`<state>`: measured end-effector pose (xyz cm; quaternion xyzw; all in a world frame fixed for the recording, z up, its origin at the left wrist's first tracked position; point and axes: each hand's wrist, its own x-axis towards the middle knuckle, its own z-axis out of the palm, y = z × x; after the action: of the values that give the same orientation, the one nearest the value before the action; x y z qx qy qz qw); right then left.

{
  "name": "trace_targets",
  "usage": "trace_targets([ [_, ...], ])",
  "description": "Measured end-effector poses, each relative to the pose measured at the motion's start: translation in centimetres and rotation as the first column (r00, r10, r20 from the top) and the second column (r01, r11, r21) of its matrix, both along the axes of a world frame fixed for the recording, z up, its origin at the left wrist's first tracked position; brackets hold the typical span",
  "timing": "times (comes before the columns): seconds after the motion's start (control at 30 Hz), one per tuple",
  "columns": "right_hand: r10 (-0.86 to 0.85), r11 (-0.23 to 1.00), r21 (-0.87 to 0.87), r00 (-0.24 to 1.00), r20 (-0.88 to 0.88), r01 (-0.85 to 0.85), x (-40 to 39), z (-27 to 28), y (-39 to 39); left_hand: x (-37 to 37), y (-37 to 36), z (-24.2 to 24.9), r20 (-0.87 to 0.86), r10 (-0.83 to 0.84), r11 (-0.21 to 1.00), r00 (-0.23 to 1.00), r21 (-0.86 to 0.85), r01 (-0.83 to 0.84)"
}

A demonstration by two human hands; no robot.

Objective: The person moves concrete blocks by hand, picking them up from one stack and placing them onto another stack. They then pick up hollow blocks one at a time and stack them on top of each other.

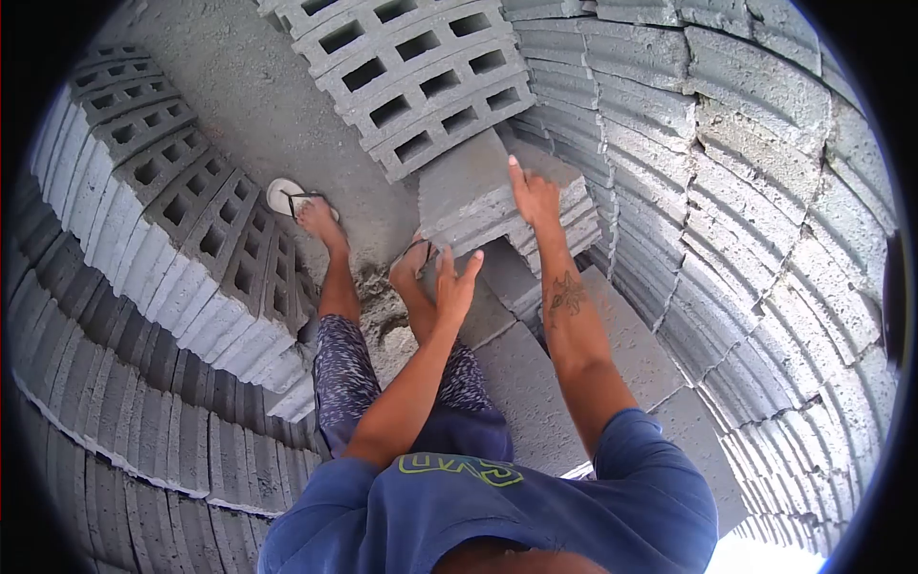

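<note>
On the far left I saw a curved stack of grey blocks (105,402) laid solid side up, and above it a row of hollow blocks (182,201) with their square holes facing me. Between that row and the next stood the person's feet on the sandy ground (258,105): one foot in a white sandal (287,196), the other foot (411,268) nearer the middle, half hidden by the left hand.

My left hand (456,282) hung open in the air, fingers spread and loose, gripping nothing. It sat just beside the near edge of the concrete block (469,201), and I could not tell whether it touched that edge. The block lay tilted, resting atop a short pile of blocks (574,225), with its flat face up.

My right hand (534,196) lay on the block's right side, fingers stretched out along the top and pointing away from me. It pressed flat against the surface rather than closing around anything, so I counted it as unclenched. A tattoo (566,292) showed on that forearm.

Above the hands ran another pallet of hollow blocks (421,77), holes up. Below the block lay flat grey slabs (535,383) stepping toward me. To the right rose a tall wall of stacked blocks (765,191), rough and cracked at the joints, filling the whole right side.
</note>
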<state>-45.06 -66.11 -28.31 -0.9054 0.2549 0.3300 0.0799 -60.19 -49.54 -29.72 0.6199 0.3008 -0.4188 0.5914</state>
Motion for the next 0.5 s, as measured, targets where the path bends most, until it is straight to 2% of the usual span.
trace_targets([
  [0.03, -0.024, 0.999, 0.046, 0.999, 0.03, 0.023, -1.6, 0.3, 1.8, 0.7, -0.2, 1.0, -0.143, 0.118, 0.988, 0.983, 0.117, -0.102],
  [0.07, -0.058, 0.995, 0.083, 0.991, 0.117, 0.048, -3.3, 0.3, 3.3, 1.1, 0.2, 1.8, -0.14, 0.116, 0.988, 0.983, 0.118, -0.099],
  [0.13, -0.097, 0.989, 0.133, 0.957, 0.272, 0.062, -5.9, -0.7, 5.6, 1.9, 1.7, 2.4, -0.203, 0.041, 0.96, 0.978, 0.279, 0.018],
  [0.17, -0.11, 0.987, 0.144, 0.937, 0.331, 0.065, -7.1, -1.2, 6.7, 0.0, 1.8, -0.1, -0.208, -0.106, 0.918, 0.972, 0.355, 0.176],
  [0.27, -0.225, 0.96, 0.235, 0.917, 0.33, 0.151, -8.6, -1.1, 9.3, -0.9, 1.8, -1.5, -0.14, -0.192, 0.908, 0.971, 0.35, 0.23],
  [0.3, -0.252, 0.94, 0.289, 0.939, 0.232, 0.181, -8.8, -0.9, 9.3, -1.0, 1.9, -1.3, -0.146, -0.205, 0.903, 0.968, 0.353, 0.245],
  [0.33, -0.261, 0.938, 0.289, 0.939, 0.226, 0.191, -9.4, -1.8, 8.6, -1.1, 1.6, -1.0, -0.064, -0.115, 0.932, 0.991, 0.339, 0.13],
  [0.37, -0.284, 0.903, 0.406, 0.903, 0.321, 0.14, -9.6, -3.2, 7.3, -1.1, 1.2, -0.8, 0.018, -0.016, 0.95, 1.0, 0.313, 0.009],
  [0.4, -0.315, 0.857, 0.51, 0.855, 0.411, 0.07, -9.5, -4.5, 5.9, -1.0, 1.2, -0.9, 0.016, -0.018, 0.95, 1.0, 0.312, 0.012],
  [0.47, -0.036, 0.934, 0.341, 0.925, 0.379, -0.104, -7.4, -5.7, 3.4, -1.0, 1.7, -1.7, -0.035, 0.08, 0.921, 0.996, 0.386, -0.061],
  [0.5, 0.096, 0.957, 0.223, 0.93, 0.355, -0.184, -6.3, -7.2, 2.4, -1.4, 2.1, -2.6, 0.073, 0.079, 0.902, 0.994, 0.419, -0.103],
])
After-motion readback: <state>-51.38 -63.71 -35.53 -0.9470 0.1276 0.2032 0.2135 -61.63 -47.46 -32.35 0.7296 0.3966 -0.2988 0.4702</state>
